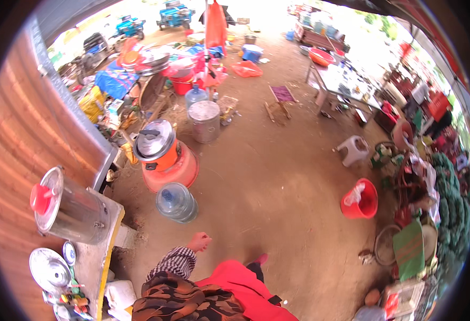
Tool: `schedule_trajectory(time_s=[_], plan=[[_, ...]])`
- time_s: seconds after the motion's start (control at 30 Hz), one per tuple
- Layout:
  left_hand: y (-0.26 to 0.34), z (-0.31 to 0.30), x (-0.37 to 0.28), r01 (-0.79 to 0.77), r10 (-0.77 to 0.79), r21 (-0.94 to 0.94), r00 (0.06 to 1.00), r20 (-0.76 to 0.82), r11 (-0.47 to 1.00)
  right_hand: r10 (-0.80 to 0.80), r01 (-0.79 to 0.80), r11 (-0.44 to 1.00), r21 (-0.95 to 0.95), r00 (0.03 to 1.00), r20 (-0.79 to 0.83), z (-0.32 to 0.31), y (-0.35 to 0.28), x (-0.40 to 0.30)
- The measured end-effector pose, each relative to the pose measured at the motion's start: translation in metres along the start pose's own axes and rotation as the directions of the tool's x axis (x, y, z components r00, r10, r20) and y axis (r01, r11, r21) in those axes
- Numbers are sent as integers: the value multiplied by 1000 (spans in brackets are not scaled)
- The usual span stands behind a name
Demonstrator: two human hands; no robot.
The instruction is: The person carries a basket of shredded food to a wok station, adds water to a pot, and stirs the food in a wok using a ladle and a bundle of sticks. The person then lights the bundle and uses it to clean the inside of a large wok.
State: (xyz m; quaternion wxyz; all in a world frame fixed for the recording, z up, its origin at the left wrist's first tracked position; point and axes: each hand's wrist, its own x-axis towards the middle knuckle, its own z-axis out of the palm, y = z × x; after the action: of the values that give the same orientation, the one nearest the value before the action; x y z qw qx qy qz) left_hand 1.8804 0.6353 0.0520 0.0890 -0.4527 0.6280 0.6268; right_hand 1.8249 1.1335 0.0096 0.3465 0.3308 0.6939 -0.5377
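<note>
My left hand hangs over the dirt floor at the lower middle, below a checked sleeve, its fingers curled; nothing shows in it. My right hand is out of view. Just beyond the left hand stands a large blue plastic water bottle. Behind that, an orange pot with a metal lid and black handle rests on an upturned red plastic basin. A metal drum with a lid stands farther back, with another water bottle behind it.
On a ledge at left stands a steel container with a red top. A red bucket and a white plastic stool stand at right, beside heaped goods. A folding stool and a cluttered table are ahead.
</note>
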Motion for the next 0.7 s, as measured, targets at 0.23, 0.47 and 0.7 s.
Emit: schedule_trajectory(time_s=[0.23, 0.47, 0.7], plan=[[-14, -47, 35, 85, -132, -141, 922, -365, 986, -9, 40, 964, -263, 993, 118, -36, -103, 84], [82, -80, 82, -512, -156, -646, 702, -695, 566, -360, 502, 788, -357, 845, 395, 15, -295, 178], [230, -140, 110, -618, -98, -779, 773, -626, 102, -329, 698, 675, -238, 574, 750, 285, -462, 104]])
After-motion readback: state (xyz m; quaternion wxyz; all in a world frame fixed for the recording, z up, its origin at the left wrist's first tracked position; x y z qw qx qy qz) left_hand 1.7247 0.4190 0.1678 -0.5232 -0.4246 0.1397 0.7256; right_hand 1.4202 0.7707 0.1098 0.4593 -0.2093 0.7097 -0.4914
